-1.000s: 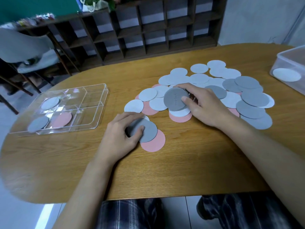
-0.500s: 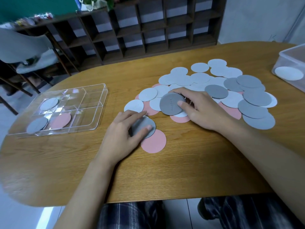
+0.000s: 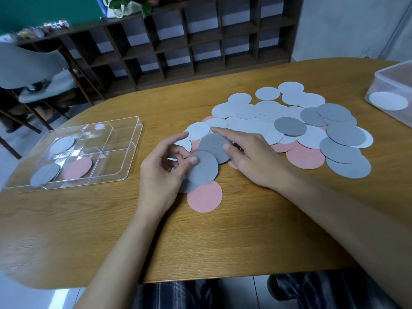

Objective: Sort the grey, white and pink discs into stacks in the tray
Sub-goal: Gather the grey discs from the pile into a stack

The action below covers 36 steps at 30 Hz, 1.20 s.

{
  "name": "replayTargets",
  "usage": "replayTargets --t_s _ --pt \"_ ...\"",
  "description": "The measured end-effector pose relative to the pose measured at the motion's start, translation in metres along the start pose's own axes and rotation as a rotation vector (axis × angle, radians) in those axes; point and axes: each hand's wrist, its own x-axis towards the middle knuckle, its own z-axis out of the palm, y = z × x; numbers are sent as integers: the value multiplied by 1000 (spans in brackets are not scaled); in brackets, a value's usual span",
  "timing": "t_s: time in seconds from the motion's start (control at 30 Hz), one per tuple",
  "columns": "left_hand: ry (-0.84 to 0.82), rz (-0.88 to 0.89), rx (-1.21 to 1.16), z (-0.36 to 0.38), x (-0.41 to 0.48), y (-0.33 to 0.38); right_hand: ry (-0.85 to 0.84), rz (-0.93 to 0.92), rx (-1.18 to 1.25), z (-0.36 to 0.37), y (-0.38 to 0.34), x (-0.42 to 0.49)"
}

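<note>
**A:** State the position of both hands.

**B:** The left hand (image 3: 165, 175) pinches the near grey disc (image 3: 205, 172), a thin round matte piece; its thumb lies on top and its fingers (image 3: 178, 151) curl beneath. The right hand (image 3: 254, 163) pinches the far grey disc (image 3: 214, 144), of the same make; the thumb sits on the near edge and the index finger stretches along the far edge. The two discs overlap just above the oval wooden desk (image 3: 223, 241).

**A:** State the destination.

**B:** The clear plastic compartment tray (image 3: 133, 139), well apart to the left; its near-left corner already carries one grey tray disc (image 3: 45, 175), with a pink one beside it and a white one behind.

**A:** How is the step done well?

**B:** As a judgement: slide the far disc squarely onto the near one; align the edges before the right hand lets go; press with the left thumb so the pair does not fan out; carry the pair flat; lower it onto the grey stack, not the pink. Avoid dragging the loose round pink disc (image 3: 204, 197), which lies just below the left hand's load.
</note>
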Motion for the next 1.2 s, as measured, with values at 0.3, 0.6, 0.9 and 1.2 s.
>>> replayTargets --t_s 0.3,0.6,0.9,1.2 --pt "52 -80 50 6 -4 -1 -106 -75 -18 2 -8 -4" --pt "-27 10 451 1 -6 -8 31 -93 -94 -13 2 -2" --pt "-62 13 544 -1 -9 -9 49 -41 -133 -27 11 -3" --pt "-5 65 484 -2 -8 -2 46 -38 -139 -26 10 -3"
